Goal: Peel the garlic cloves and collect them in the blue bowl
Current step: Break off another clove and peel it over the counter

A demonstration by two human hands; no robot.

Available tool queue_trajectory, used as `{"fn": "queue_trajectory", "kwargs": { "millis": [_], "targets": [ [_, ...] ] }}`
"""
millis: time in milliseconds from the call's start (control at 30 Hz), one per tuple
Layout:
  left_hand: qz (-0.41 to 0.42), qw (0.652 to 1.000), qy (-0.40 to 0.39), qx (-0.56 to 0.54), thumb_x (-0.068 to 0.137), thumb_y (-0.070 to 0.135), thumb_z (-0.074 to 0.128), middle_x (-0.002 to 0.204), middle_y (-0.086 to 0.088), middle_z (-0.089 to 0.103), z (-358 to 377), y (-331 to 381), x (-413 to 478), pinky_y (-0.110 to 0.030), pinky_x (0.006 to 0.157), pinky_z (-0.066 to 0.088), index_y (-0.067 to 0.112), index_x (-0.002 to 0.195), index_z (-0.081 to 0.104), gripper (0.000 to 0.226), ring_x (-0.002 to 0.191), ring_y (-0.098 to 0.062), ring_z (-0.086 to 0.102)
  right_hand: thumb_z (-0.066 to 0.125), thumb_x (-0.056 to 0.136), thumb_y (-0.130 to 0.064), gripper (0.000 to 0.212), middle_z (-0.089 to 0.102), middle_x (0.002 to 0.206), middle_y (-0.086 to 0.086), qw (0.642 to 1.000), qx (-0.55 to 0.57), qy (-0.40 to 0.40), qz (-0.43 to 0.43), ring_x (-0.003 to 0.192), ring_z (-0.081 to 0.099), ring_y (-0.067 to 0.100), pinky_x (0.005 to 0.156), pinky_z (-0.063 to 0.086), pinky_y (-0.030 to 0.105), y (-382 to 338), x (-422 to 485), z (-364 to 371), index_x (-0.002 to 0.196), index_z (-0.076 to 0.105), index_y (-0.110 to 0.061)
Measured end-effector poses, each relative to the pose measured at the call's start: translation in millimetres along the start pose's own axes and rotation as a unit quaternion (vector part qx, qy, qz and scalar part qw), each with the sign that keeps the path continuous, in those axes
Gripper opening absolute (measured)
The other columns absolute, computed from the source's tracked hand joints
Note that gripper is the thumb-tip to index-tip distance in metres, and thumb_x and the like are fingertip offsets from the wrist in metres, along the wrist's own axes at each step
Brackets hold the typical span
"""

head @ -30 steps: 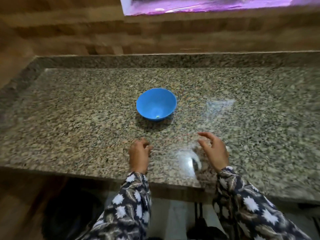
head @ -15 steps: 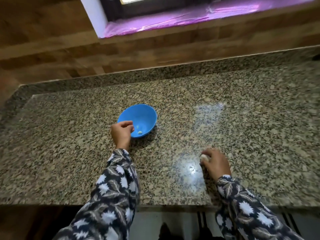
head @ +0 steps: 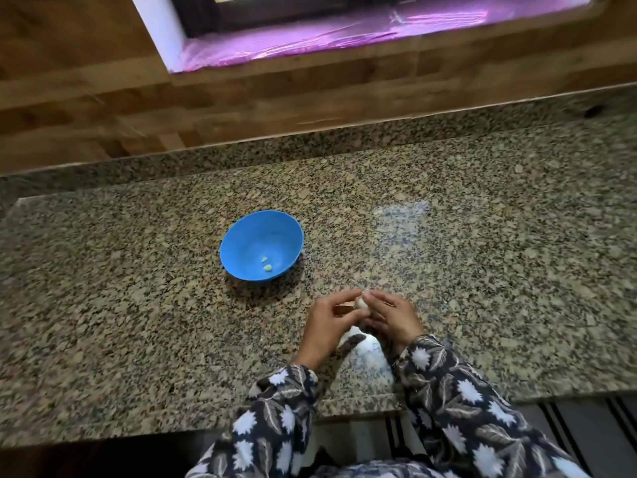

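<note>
The blue bowl (head: 262,244) stands on the granite counter (head: 138,305) with two small peeled garlic cloves (head: 266,264) at its bottom. In front of it and a little to the right, both hands meet over the counter. My left hand (head: 327,322) and my right hand (head: 391,315) together hold a whitish garlic piece (head: 360,302) between their fingertips. Most of that garlic is hidden by the fingers.
The counter's front edge (head: 358,410) runs just below my wrists. A wood-look wall (head: 103,108) and a window sill with pink glare (head: 344,39) lie behind the counter. A bright reflection (head: 401,215) shows on the granite to the right of the bowl.
My left hand has come back from the bowl, leaving a second clove there. It joined the right hand, which lifted the garlic off the counter.
</note>
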State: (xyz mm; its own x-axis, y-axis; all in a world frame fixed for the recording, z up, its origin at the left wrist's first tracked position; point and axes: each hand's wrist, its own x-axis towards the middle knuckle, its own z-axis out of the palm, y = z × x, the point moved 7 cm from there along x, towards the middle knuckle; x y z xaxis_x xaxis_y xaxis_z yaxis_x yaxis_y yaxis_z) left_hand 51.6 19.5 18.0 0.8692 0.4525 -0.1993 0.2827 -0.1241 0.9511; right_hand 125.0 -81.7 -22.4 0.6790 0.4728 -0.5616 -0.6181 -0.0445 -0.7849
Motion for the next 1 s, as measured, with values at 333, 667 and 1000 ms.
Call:
{"fn": "queue_trajectory", "kwargs": {
  "millis": [333, 667, 1000],
  "targets": [
    [0.044, 0.996, 0.07, 0.028, 0.079, 0.0, 0.069, 0.103, 0.008, 0.063, -9, -4, -6, -0.011, 0.071, 0.051, 0.013, 0.112, 0.062, 0.037, 0.085, 0.012, 0.062, 0.062, 0.081, -0.002, 0.031, 0.065, 0.103, 0.01, 0.997, 0.051, -0.039, -0.034, 0.088, 0.064, 0.022, 0.068, 0.056, 0.025, 5, -17, 16, 0.11, 0.055, -0.01],
    [-0.029, 0.99, 0.023, -0.134, 0.085, 0.001, 0.064, 0.105, -0.004, 0.068, -8, -12, 5, -0.022, 0.072, 0.055, 0.006, 0.108, 0.067, 0.024, 0.091, -0.012, 0.068, 0.047, 0.091, -0.003, 0.022, 0.061, 0.115, 0.014, 0.993, 0.084, -0.084, -0.029, 0.097, 0.062, 0.023, 0.081, 0.054, 0.031, 7, -18, 5, 0.111, 0.058, -0.006],
    [0.105, 0.985, 0.089, 0.103, 0.081, 0.01, 0.07, 0.094, 0.01, 0.067, -13, 8, -4, -0.009, 0.07, 0.05, 0.01, 0.103, 0.07, 0.022, 0.083, 0.007, 0.06, 0.063, 0.077, 0.007, 0.038, 0.066, 0.108, 0.008, 0.995, 0.063, -0.035, -0.07, 0.086, 0.067, 0.014, 0.068, 0.057, 0.022, 10, -18, -2, 0.112, 0.061, -0.004]
  ]
}}
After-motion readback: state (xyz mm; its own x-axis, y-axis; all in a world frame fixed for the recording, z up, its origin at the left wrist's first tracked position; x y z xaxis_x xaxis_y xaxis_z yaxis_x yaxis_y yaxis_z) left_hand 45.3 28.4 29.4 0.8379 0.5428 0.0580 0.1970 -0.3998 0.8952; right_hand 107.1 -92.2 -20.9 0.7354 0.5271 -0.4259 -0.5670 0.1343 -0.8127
